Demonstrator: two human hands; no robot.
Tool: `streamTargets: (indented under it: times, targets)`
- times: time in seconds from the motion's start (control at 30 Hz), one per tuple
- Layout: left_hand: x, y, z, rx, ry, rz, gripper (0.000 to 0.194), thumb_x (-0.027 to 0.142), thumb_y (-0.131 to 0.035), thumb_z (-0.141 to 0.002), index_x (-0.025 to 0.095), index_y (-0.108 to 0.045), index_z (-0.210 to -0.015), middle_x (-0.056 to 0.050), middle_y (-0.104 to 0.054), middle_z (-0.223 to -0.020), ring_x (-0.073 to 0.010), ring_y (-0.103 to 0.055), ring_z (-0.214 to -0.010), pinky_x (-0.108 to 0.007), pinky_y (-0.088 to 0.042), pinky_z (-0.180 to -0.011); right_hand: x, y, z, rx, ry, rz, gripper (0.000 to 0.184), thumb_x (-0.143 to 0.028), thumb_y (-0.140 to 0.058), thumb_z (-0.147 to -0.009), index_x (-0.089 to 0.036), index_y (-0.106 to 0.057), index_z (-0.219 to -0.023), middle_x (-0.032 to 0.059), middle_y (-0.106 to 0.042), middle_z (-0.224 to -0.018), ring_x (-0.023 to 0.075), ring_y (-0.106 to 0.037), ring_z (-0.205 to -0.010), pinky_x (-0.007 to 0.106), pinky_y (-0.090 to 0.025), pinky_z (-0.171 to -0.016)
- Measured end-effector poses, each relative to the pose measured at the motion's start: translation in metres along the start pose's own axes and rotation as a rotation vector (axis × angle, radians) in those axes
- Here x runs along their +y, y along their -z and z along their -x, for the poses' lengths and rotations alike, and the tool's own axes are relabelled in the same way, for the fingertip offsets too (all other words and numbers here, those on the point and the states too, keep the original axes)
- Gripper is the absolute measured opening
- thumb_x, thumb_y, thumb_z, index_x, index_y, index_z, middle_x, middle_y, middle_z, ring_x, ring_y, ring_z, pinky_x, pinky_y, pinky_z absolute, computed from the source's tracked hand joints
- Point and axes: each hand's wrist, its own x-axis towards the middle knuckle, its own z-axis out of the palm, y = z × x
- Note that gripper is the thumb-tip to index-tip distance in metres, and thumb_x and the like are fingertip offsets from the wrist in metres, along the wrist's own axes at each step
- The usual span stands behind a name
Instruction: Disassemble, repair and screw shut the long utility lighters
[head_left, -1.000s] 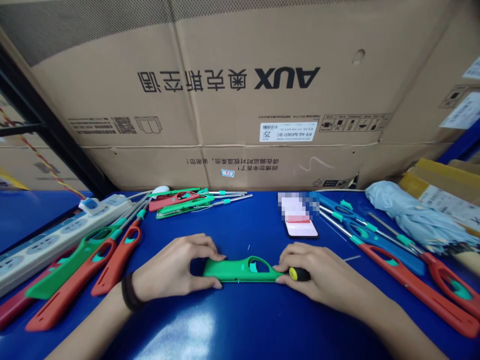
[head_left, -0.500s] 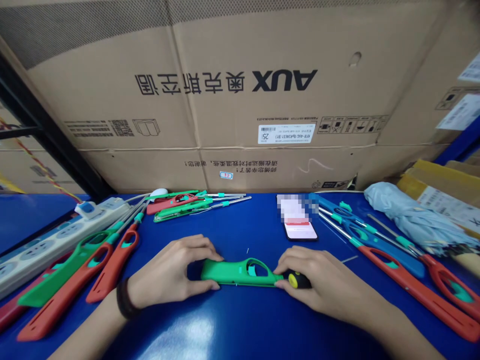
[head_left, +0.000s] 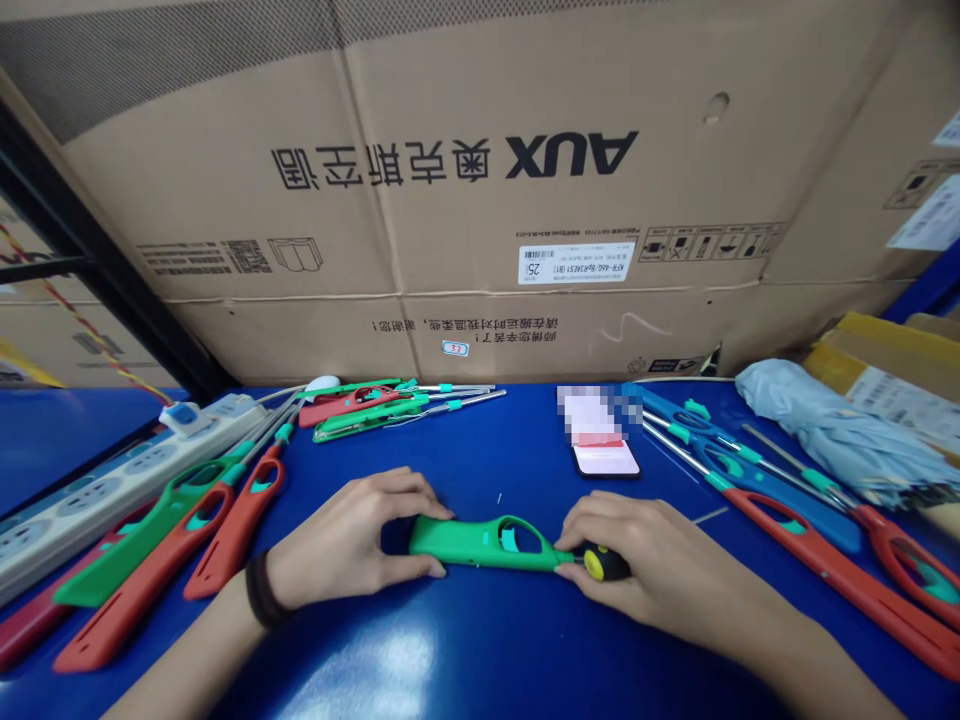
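A green gas lighter body with a turquoise trigger lies on the blue table between my hands. My left hand grips its rear end, thumb on the near side and fingers on the far side. In my right hand is a screwdriver with a black and yellow handle, mostly covered by the palm. Its short visible shaft points left at the narrow front end of the lighter, where my right thumb and fingertips also pinch. Whether the screwdriver's tip sits inside the casing is hidden.
Long lighters in red and green lie on the left beside a white power strip. More lighters are at the back. A phone, several lighters and a grey-blue bundle lie right. A large carton stands behind.
The view has shifted slightly. A little more of the screwdriver's shaft shows between its handle and the lighter's front end. Both hands keep their grips.
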Motion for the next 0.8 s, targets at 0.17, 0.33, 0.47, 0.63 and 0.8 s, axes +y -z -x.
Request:
streamTargets:
  times: [0.17, 0.33, 0.47, 0.63, 0.8]
  targets:
    - [-0.0010, -0.0007, -0.0010, 0.010, -0.004, 0.019, 0.038, 0.042, -0.070, -0.078, 0.026, -0.066, -0.112, -0.003, -0.065, -0.100, -0.0187, -0.063, -0.089, -0.029, -0.052, -0.079, 0.0024, -0.0008, -0.0006, -0.022, 0.006, 0.025, 0.011, -0.016, -0.059, -0.084, -0.021, -0.068, -0.087, -0.0001, -0.068, -0.086, 0.0155, -0.062, -0.078, 0.024, -0.043, -0.065]
    - [-0.0027, -0.0021, -0.0014, 0.012, -0.003, 0.035, 0.037, 0.042, -0.069, -0.079, 0.026, -0.066, -0.113, -0.004, -0.065, -0.100, -0.0187, -0.063, -0.088, -0.030, -0.052, -0.079, 0.0043, -0.0027, -0.0002, -0.025, 0.000, 0.032, 0.012, -0.015, -0.058, -0.085, -0.021, -0.068, -0.086, -0.0004, -0.068, -0.087, 0.0150, -0.062, -0.077, 0.024, -0.043, -0.064]
    - [-0.0033, -0.0033, -0.0015, 0.009, 0.002, 0.025, 0.036, 0.041, -0.069, -0.079, 0.025, -0.066, -0.112, -0.004, -0.065, -0.100, -0.0189, -0.063, -0.089, -0.030, -0.052, -0.080, 0.0047, -0.0023, -0.0015, -0.017, 0.007, 0.036, 0.015, -0.012, -0.057, -0.083, -0.021, -0.068, -0.088, 0.0000, -0.068, -0.088, 0.0151, -0.063, -0.077, 0.024, -0.043, -0.065]
    - [-0.0021, -0.0034, -0.0024, 0.027, 0.001, 0.015, 0.036, 0.042, -0.068, -0.080, 0.024, -0.066, -0.112, -0.005, -0.065, -0.101, -0.0188, -0.063, -0.090, -0.028, -0.052, -0.080, 0.0035, -0.0015, -0.0010, 0.001, 0.003, 0.022, 0.013, -0.015, -0.060, -0.082, -0.021, -0.069, -0.089, 0.0001, -0.068, -0.086, 0.0154, -0.063, -0.075, 0.024, -0.043, -0.064]
    - [-0.0053, -0.0050, -0.0030, 0.026, 0.016, 0.044, 0.041, 0.046, -0.070, -0.077, 0.025, -0.067, -0.112, -0.004, -0.065, -0.100, -0.0185, -0.063, -0.089, -0.028, -0.052, -0.080, 0.0038, -0.0034, 0.0001, -0.024, 0.014, 0.040, 0.010, -0.017, -0.060, -0.083, -0.022, -0.069, -0.086, -0.0001, -0.067, -0.083, 0.0157, -0.062, -0.075, 0.024, -0.043, -0.064]
